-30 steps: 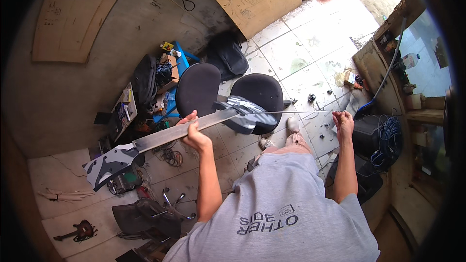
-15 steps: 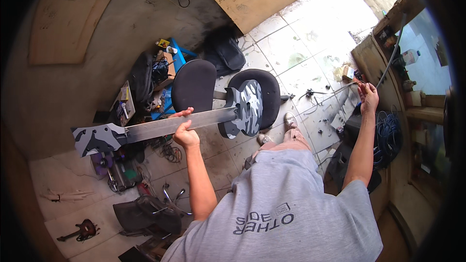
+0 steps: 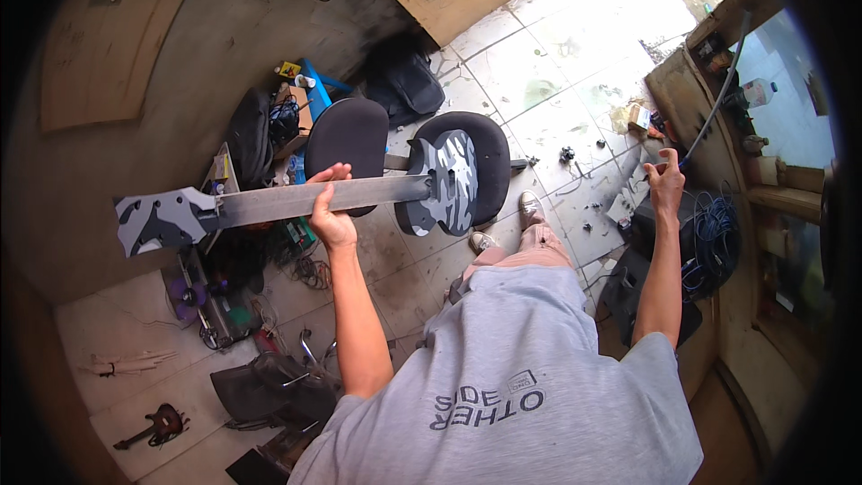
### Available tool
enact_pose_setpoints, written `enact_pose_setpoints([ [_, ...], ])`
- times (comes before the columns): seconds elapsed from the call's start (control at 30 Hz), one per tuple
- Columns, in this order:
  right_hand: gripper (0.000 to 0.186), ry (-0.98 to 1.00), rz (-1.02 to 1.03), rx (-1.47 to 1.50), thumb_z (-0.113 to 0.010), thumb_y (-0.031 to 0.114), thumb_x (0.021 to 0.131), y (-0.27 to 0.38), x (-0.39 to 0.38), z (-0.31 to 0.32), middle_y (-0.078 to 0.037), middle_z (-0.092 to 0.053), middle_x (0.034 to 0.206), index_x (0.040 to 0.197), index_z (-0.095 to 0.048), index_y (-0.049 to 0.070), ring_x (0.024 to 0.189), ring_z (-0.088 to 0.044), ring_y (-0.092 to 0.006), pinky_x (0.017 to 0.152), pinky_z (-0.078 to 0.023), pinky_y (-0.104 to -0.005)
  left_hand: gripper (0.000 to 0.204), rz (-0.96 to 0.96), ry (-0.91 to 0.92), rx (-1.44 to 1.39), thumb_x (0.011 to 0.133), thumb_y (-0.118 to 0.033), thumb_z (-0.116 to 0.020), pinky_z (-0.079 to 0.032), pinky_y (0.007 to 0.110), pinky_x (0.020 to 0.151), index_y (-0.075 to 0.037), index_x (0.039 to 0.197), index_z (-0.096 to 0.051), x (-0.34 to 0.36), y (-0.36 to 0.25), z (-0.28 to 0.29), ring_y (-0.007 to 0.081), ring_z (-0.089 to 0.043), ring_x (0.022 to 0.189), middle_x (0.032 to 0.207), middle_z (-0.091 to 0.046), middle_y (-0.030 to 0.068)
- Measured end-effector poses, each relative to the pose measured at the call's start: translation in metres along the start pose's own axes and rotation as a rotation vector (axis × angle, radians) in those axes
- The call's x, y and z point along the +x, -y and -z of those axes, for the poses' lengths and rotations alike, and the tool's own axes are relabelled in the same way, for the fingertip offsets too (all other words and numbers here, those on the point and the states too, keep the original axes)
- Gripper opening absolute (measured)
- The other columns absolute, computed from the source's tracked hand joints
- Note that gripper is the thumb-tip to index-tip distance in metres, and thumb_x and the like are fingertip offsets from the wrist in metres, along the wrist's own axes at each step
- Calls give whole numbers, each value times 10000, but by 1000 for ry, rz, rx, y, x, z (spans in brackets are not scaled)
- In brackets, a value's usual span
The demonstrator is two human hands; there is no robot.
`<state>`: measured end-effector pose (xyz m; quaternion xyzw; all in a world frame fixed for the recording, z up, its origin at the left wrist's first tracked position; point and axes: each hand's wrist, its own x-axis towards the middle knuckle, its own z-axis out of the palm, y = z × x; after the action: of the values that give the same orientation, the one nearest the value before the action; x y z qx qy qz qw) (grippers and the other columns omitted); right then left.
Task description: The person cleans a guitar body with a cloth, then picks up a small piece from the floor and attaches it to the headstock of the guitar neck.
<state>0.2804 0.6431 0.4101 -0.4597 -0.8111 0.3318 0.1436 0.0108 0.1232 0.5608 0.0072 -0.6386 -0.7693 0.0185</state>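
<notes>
My left hand (image 3: 332, 220) grips an unstrung electric guitar (image 3: 314, 200) around the middle of its neck, thumb in front and fingertips showing past the far edge. The guitar is held level across the left half of the view. Its body (image 3: 453, 181), at the right end, wears a grey, black and white camouflage pattern, and so does the headstock (image 3: 163, 218) at the left end. A pale, translucent covering runs along the neck face. Out to the right, my right hand (image 3: 666, 187) is raised with its fingers bent and apart; I see nothing in it.
Two dark cushioned seats (image 3: 348, 145) stand beyond the guitar. A black bag (image 3: 401, 81) leans near the wall. Small dark parts (image 3: 567, 154) lie scattered on the floor tiles. Coiled blue cable (image 3: 714, 238) rests at right, below wooden shelving. A smaller guitar-shaped object (image 3: 162, 427) lies lower left.
The guitar and my left hand have shifted slightly left and up. My right hand has moved slightly left and lower, and its fingers have gone from a pinch to bent and apart.
</notes>
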Motion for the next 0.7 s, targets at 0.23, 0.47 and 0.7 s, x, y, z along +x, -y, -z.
enact_pose_setpoints([
  [0.23, 300, -11, 212, -154, -729, 287, 943, -20, 19, -11, -213, -733, 912, 889, -704, -7, 871, -709, -419, 771, -539, -505, 271, -46, 455, 20, 811, -130, -584, -500, 469, 1036, 4, 1044, -617, 1, -15, -22, 321, -672, 1080, 1125, -678, 229],
  [0.47, 147, 59, 197, -414, -708, 168, 924, 15, 23, 5, -227, -740, 994, 981, -768, 46, 963, -724, -401, 842, -560, -495, 95, -36, 283, -77, 840, -121, -580, -464, 430, 951, -103, 854, -487, -6, -3, -57, 158, -499, 765, 755, -489, 30],
  [0.7, 120, 35, 174, -398, -697, 97, 887, 20, 23, 4, -211, -743, 984, 950, -775, 32, 916, -730, -376, 817, -557, -464, 258, -131, -57, 11, 822, 37, -717, -486, 311, 791, -109, 833, -505, -13, -4, -80, 131, -537, 703, 766, -528, 16],
])
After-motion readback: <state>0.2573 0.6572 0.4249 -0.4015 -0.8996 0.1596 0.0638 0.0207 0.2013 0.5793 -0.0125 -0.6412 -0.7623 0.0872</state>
